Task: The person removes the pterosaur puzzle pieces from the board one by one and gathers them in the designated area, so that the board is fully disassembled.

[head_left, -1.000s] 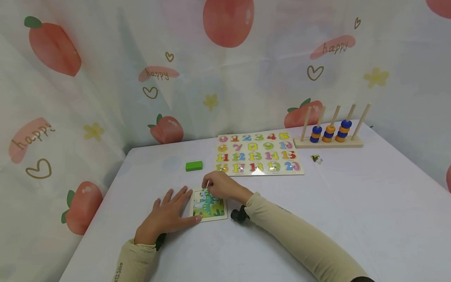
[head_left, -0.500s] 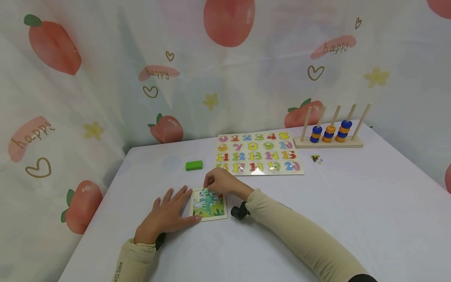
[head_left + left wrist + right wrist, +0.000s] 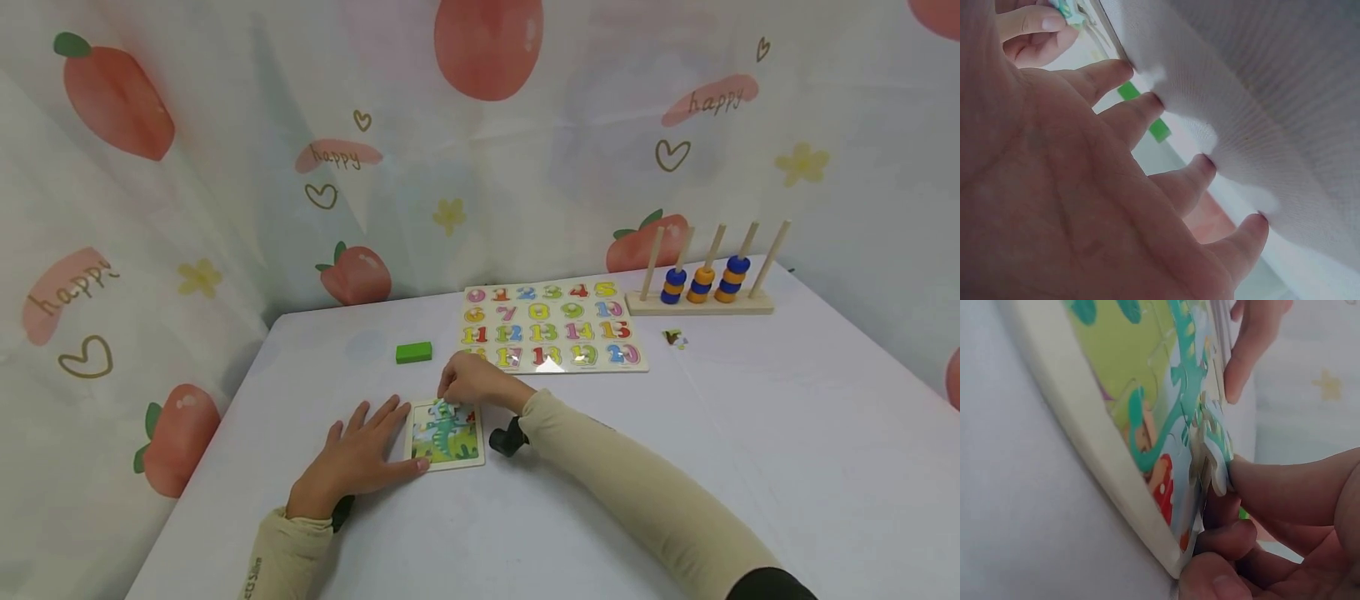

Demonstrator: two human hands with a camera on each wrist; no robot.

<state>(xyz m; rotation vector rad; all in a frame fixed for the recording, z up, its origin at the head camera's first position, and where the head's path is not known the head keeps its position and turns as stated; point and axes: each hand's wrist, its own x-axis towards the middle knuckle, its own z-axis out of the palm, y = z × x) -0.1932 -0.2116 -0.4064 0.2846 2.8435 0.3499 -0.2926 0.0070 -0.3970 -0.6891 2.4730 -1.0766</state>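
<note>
A small dinosaur jigsaw puzzle [image 3: 446, 440] in a pale wooden tray lies on the white table. My left hand [image 3: 351, 460] is spread flat at its left side, thumb on the tray's lower left corner and index fingertip by the upper left one. At the far edge, my right hand [image 3: 478, 385] pinches a jigsaw piece [image 3: 1217, 450] between thumb and fingers. The right wrist view shows this piece tilted up over the puzzle, its pale wooden edge visible. Below it, the other right fingers [image 3: 1229, 539] rest at the tray's corner.
A green block [image 3: 413, 352] lies behind the puzzle. Farther back is a number board [image 3: 555, 325], with a wooden peg stand [image 3: 701, 307] bearing blue and orange rings to its right. A loose jigsaw piece [image 3: 675, 338] lies before the stand. A fruit-print curtain [image 3: 525, 183] hangs behind.
My right hand has shifted slightly right and away along the puzzle's far edge, still pinching the piece. The left hand has stayed in place.
</note>
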